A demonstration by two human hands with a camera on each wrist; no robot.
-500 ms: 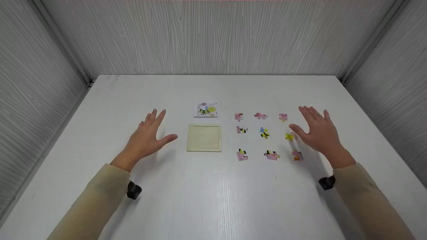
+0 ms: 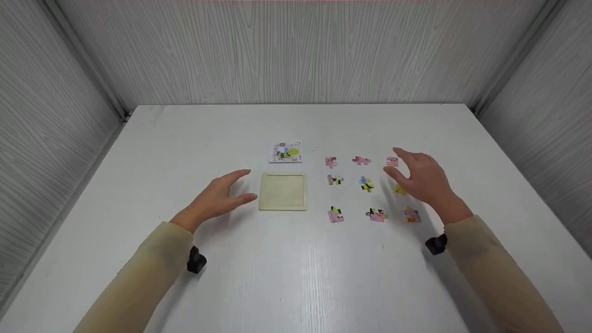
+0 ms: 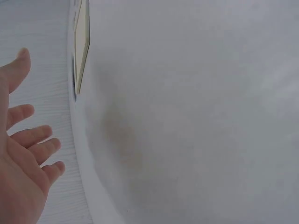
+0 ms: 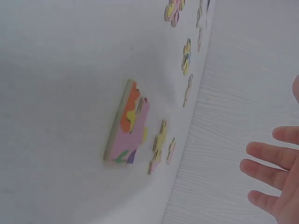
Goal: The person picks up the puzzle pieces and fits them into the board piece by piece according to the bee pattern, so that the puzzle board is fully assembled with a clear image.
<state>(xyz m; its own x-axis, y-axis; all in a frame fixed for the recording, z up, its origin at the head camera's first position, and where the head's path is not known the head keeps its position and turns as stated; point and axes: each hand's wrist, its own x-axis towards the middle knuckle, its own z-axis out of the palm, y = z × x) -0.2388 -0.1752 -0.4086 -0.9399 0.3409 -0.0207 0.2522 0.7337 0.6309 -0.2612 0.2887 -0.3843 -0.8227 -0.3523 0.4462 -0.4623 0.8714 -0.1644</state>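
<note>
My left hand (image 2: pixel 216 199) hovers just left of a shallow wooden puzzle tray (image 2: pixel 283 209), thumb and fingers spread apart, holding nothing. Over the right-hand column of jigsaw pieces hangs my right hand (image 2: pixel 424 180), also with nothing in it. It partly covers a yellow piece (image 2: pixel 399 190); a pink piece (image 2: pixel 392 162) shows by its fingertips. The pieces lie separately in rows, among them a blue and yellow bee piece (image 2: pixel 366 184) in the middle. In the right wrist view, a pink and orange corner piece (image 4: pixel 128 128) lies nearest the camera.
Behind the tray lies a square picture card (image 2: pixel 286 152) with a bee on it. Everything rests on a white table (image 2: pixel 296 277). Grey wood-grain panels (image 2: pixel 296 51) enclose its back and sides.
Both hands have moved inward, the left one toward the tray and the right one leftward over the pieces. Their fingers point more toward the middle now. The pieces, tray and card have not moved.
</note>
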